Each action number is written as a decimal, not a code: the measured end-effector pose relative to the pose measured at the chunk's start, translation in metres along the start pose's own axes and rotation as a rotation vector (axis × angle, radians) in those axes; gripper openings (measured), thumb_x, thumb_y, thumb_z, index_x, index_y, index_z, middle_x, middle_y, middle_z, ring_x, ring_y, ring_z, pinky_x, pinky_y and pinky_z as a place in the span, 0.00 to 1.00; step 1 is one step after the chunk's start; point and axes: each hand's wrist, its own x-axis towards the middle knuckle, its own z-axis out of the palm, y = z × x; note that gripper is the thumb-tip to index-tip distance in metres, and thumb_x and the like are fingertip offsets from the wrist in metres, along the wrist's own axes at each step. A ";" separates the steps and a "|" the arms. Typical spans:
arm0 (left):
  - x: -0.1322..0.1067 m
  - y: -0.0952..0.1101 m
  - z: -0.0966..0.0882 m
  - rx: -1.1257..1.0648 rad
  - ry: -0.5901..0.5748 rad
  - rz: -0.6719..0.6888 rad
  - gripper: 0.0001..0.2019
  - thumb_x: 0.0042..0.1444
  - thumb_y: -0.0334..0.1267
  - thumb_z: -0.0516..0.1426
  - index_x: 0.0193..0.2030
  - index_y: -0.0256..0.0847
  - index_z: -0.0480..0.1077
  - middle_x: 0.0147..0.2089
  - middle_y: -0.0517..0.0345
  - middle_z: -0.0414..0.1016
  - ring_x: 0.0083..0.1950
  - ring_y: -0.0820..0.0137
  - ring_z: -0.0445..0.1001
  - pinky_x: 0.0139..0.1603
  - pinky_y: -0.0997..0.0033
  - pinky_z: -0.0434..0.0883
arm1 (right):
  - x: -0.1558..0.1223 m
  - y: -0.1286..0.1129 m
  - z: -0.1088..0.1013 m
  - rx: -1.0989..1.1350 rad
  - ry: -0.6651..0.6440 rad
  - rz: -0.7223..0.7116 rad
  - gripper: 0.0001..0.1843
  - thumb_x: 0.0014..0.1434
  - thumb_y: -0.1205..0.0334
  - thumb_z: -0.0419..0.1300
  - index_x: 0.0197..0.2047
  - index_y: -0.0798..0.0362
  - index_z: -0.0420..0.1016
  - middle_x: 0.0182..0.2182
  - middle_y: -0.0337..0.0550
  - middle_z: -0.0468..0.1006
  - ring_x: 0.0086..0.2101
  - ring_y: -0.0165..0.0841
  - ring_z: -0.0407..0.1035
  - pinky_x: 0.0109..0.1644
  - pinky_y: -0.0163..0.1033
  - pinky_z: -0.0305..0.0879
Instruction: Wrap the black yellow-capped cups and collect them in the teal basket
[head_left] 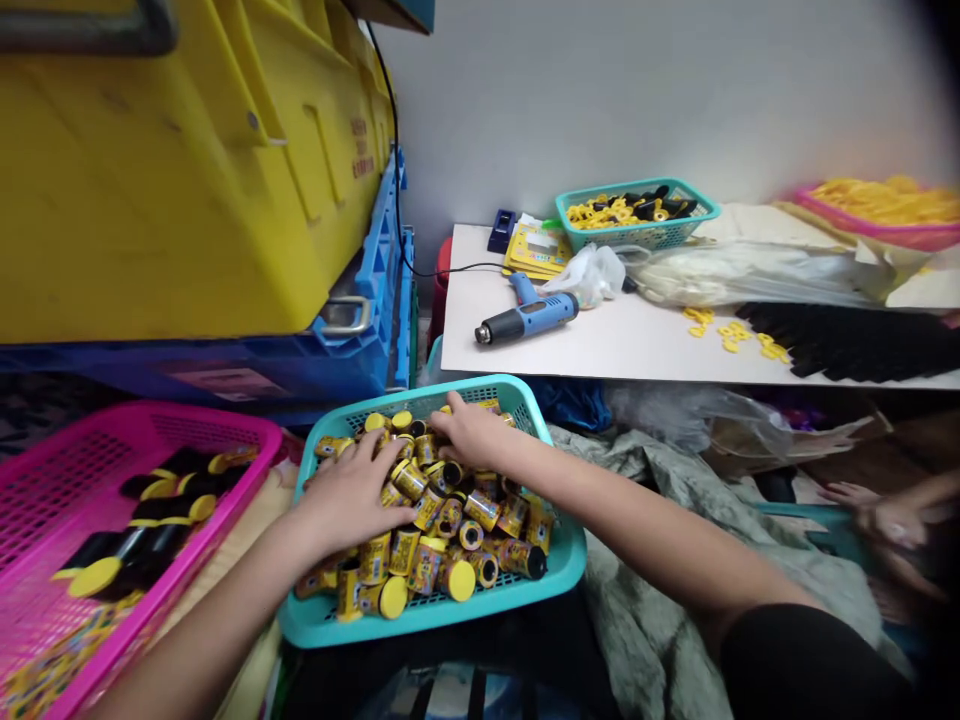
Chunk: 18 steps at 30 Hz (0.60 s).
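A turquoise basket point(559, 575) in front of me holds many small yellow-labelled cylindrical containers point(409, 480), some with yellow lids and some with black ends. My left hand point(356, 495) lies over the left part of the pile, its fingers spread and touching the containers. Toward the basket's far side, my right hand point(472, 435) reaches down onto the pile with fingers stretched out. Its fingertips are partly hidden, and no container is clearly gripped in either hand.
At left stands a pink basket point(255, 440) with black-and-yellow pieces. Above it are a yellow bin point(172, 190) and blue crates. On the white table point(465, 275) lie a heat gun point(536, 318), another turquoise basket point(637, 235) and black strips. Another person's hands point(892, 520) are at right.
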 end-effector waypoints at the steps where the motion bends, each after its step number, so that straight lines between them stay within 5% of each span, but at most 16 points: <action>1: 0.001 0.000 0.004 0.003 0.047 -0.002 0.35 0.52 0.54 0.56 0.66 0.44 0.59 0.68 0.37 0.56 0.63 0.41 0.64 0.56 0.44 0.64 | 0.002 0.000 0.000 0.011 -0.015 0.019 0.25 0.57 0.58 0.60 0.58 0.52 0.66 0.52 0.53 0.61 0.36 0.23 0.63 0.48 0.37 0.67; 4: 0.013 -0.002 0.011 -0.065 0.172 0.016 0.21 0.59 0.43 0.49 0.58 0.44 0.66 0.60 0.44 0.65 0.55 0.53 0.72 0.53 0.52 0.67 | 0.008 0.000 -0.006 0.036 -0.052 0.029 0.23 0.58 0.67 0.54 0.57 0.52 0.68 0.51 0.52 0.62 0.35 0.21 0.63 0.48 0.35 0.66; 7: 0.022 -0.006 0.010 -0.177 0.192 0.129 0.15 0.62 0.42 0.47 0.49 0.44 0.70 0.53 0.50 0.71 0.50 0.60 0.73 0.50 0.60 0.69 | -0.011 0.010 -0.020 0.200 0.013 -0.003 0.20 0.58 0.68 0.54 0.54 0.50 0.71 0.50 0.47 0.63 0.35 0.18 0.63 0.51 0.31 0.66; 11: 0.015 -0.012 0.004 -0.103 0.203 0.368 0.16 0.62 0.49 0.49 0.48 0.44 0.70 0.52 0.50 0.72 0.49 0.59 0.71 0.51 0.57 0.66 | -0.099 0.049 -0.025 0.510 0.488 0.113 0.20 0.62 0.53 0.54 0.53 0.54 0.71 0.50 0.46 0.65 0.39 0.19 0.66 0.49 0.27 0.66; 13: 0.008 -0.015 0.005 -0.032 0.202 0.426 0.16 0.60 0.51 0.51 0.43 0.43 0.72 0.46 0.49 0.73 0.45 0.58 0.71 0.49 0.56 0.66 | -0.153 0.078 -0.011 0.463 0.781 0.398 0.27 0.59 0.42 0.56 0.49 0.57 0.72 0.47 0.47 0.69 0.45 0.25 0.66 0.52 0.30 0.66; 14: 0.006 -0.017 0.007 -0.012 0.200 0.429 0.16 0.59 0.51 0.52 0.39 0.42 0.72 0.43 0.49 0.73 0.43 0.58 0.70 0.47 0.56 0.66 | -0.176 0.092 -0.002 0.435 0.817 0.546 0.31 0.57 0.38 0.55 0.50 0.58 0.72 0.46 0.48 0.69 0.45 0.28 0.66 0.52 0.32 0.66; 18: 0.004 -0.022 0.011 -0.154 0.215 0.332 0.13 0.60 0.47 0.50 0.33 0.42 0.69 0.38 0.52 0.72 0.40 0.63 0.71 0.44 0.62 0.69 | -0.207 0.116 0.017 0.301 0.530 0.712 0.43 0.53 0.33 0.54 0.59 0.60 0.66 0.50 0.53 0.68 0.50 0.38 0.65 0.56 0.44 0.64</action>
